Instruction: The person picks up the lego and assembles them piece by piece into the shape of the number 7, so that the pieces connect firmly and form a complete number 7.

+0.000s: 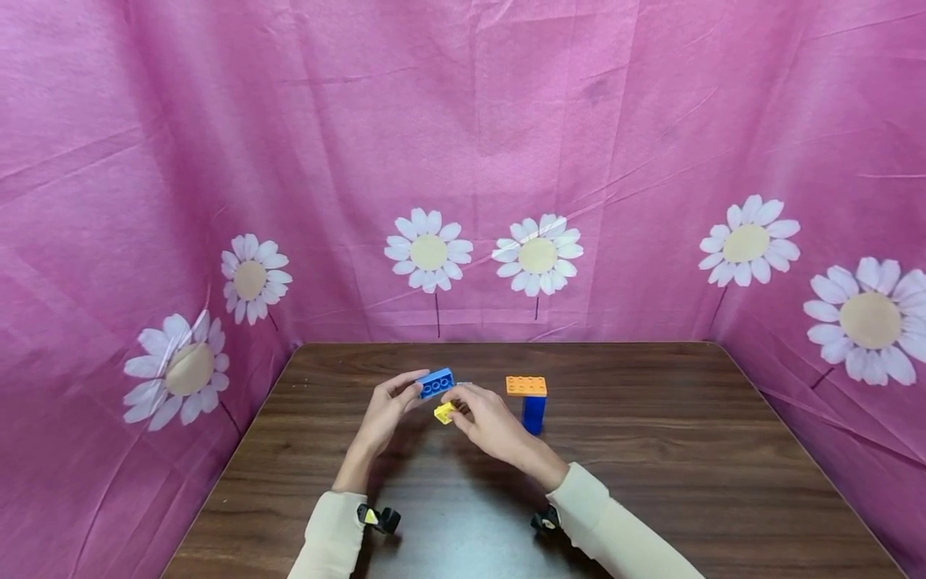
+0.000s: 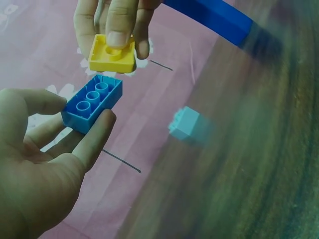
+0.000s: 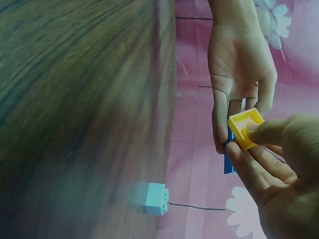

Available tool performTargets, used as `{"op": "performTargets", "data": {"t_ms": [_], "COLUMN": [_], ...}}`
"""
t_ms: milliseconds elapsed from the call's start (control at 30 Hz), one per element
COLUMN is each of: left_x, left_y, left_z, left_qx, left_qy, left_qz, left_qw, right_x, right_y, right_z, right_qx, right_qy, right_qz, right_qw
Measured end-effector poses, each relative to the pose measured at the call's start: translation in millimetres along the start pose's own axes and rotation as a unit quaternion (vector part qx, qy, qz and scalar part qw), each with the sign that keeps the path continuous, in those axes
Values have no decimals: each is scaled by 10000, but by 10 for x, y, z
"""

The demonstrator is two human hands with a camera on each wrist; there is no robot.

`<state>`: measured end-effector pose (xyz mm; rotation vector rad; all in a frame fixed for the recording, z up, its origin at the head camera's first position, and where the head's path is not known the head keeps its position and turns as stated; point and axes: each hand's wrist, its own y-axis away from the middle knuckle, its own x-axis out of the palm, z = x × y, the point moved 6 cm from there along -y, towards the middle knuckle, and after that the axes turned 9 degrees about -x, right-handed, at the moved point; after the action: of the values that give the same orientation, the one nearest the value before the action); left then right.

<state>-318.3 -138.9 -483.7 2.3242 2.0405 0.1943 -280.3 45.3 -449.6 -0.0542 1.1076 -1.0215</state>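
My left hand (image 1: 382, 414) holds a blue toy building brick (image 1: 436, 383) between thumb and fingers. Its hollow underside, with a row of round tubes, faces me in the left wrist view. Just beside it, my right hand (image 1: 495, 420) pinches a smaller yellow brick (image 2: 112, 59), thumb pressed into the hollow side. A small gap separates the two bricks in the left wrist view. Beyond the hands, a light blue brick (image 2: 184, 123) stands on the table; the right hand mostly covers it in the head view.
Right of my right hand stands a dark blue column (image 1: 534, 414) topped by an orange brick (image 1: 526, 385) that overhangs to the left. The brown wooden table (image 1: 651, 450) ends at a pink curtain (image 1: 463, 145) printed with daisies.
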Motion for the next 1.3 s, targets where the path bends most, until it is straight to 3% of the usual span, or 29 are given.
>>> {"op": "performTargets", "data": {"t_ms": [433,800,1000,1300], "left_x": [108,207,259,330], "left_y": [121,239,285,302], "left_z": [-245,-373,-446,-480], "left_qx": [354,626,916,908], "left_qy": [-17,-136,-606,-514], "left_qz": [259,790,843,745], "left_qw": [9990,9948,9904,9917], "right_x": [-201,-282,-317,-360], "right_y": [-97,-135,-153,-119], "right_z": [118,163,165,181], "right_qx": [-49,-37,8,-24], "right_qy": [-70,-38,174,318], "right_qz": [-936,-1530,-1683,-1958], "right_qw": [9956,9882,9856,9801]}}
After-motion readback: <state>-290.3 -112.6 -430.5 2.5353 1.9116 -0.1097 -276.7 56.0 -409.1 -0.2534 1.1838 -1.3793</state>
